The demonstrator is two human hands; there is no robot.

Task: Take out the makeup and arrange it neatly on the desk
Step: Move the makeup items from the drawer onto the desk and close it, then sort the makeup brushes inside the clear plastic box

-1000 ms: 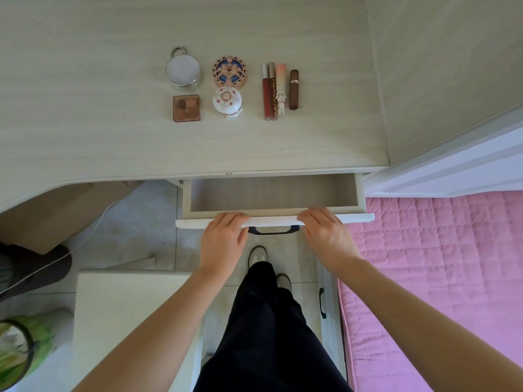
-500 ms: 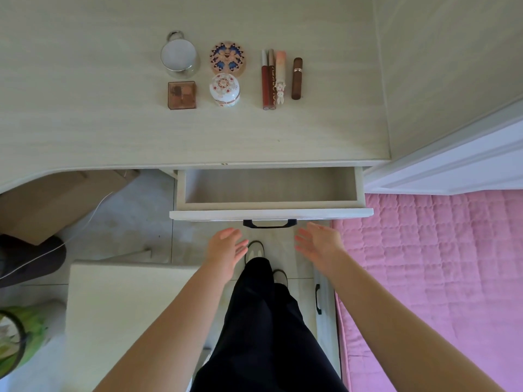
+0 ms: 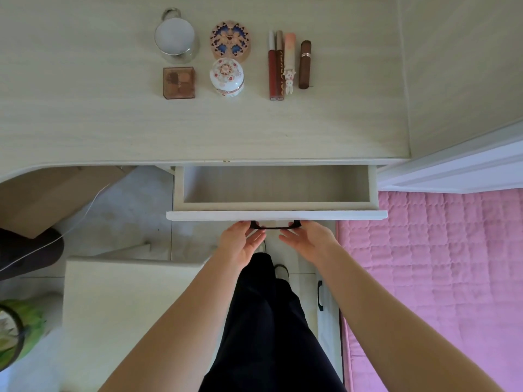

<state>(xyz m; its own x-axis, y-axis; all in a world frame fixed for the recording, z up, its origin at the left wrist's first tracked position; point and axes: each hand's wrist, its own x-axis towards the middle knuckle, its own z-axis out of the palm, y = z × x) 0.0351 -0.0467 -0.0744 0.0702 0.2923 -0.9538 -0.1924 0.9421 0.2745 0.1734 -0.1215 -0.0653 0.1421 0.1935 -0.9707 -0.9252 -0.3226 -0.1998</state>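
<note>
Below drawer [image 3: 276,190] front, both hands (left [image 3: 240,244], right [image 3: 308,242]) back at handle [image 3: 274,225] after pulling away; fingers straight, gripping nothing. Makeup [image 3: 226,77] lined up on desk [image 3: 85,114]; drawer bare, likely closing next.

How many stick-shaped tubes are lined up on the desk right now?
4, side by side at the right of the makeup group: a dark red gloss tube, a brown-capped gloss tube, a pink tube with a bunny charm, and a brown lipstick. None appear hidden.
</note>
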